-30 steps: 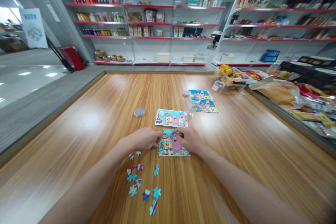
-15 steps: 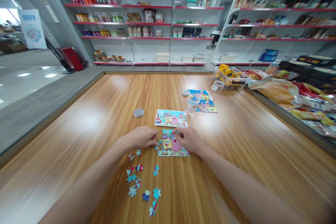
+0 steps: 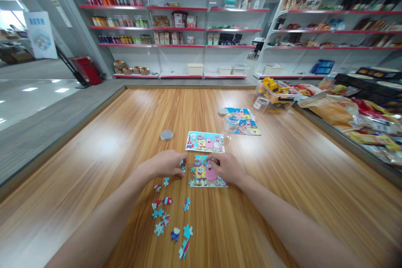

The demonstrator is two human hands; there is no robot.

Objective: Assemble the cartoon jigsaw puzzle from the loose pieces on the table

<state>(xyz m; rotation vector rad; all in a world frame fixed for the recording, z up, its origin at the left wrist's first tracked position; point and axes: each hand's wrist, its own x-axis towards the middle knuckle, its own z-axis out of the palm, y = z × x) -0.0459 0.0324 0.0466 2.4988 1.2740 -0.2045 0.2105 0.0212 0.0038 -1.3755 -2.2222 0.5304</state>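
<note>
A partly assembled jigsaw puzzle (image 3: 201,172) with cartoon figures lies flat on the wooden table. My right hand (image 3: 228,166) rests over its right side, fingers curled and fingertips pressed on its upper part, hiding that corner. Just left of the puzzle, my left hand (image 3: 169,164) pinches a small blue jigsaw piece (image 3: 182,167), apart from the puzzle's left edge. Several loose jigsaw pieces (image 3: 158,213) are scattered on the table below my left hand. Behind the puzzle lies a picture card (image 3: 205,141) showing the same cartoon scene.
A metal lid (image 3: 166,135) lies left of the card. Beyond the card are a clear jar (image 3: 231,123), another assembled picture (image 3: 249,127), a second lid (image 3: 223,111) and another jar (image 3: 260,104). A plastic bin (image 3: 278,94) holds yellow toy vehicles. Packaged snacks (image 3: 333,113) line the right edge.
My left hand has drawn slightly left from the puzzle's edge, with the blue piece now visible between its fingers. My right hand has stayed on the puzzle.
</note>
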